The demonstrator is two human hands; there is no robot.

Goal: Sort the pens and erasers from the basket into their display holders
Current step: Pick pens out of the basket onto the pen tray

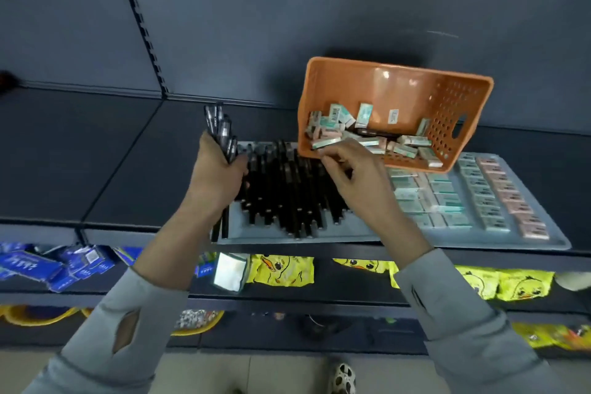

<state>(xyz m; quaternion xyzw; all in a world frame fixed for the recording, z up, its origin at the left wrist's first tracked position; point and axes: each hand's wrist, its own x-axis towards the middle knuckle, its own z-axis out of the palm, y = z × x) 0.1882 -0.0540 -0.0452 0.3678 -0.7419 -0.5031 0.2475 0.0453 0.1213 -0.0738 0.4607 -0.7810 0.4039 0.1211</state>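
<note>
Dark shop shelf, orange basket (396, 99) tipped over the grey holders (527, 233).
Your left hand (217, 169) clenched a bundle of pens (220, 128); your right hand (351, 169) pinched the basket's rim.

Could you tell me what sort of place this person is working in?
Most likely a stationery aisle in a shop. Dark shelving carries display trays of pens and erasers, and the shelf below holds yellow duck packets and blue packs.
</note>
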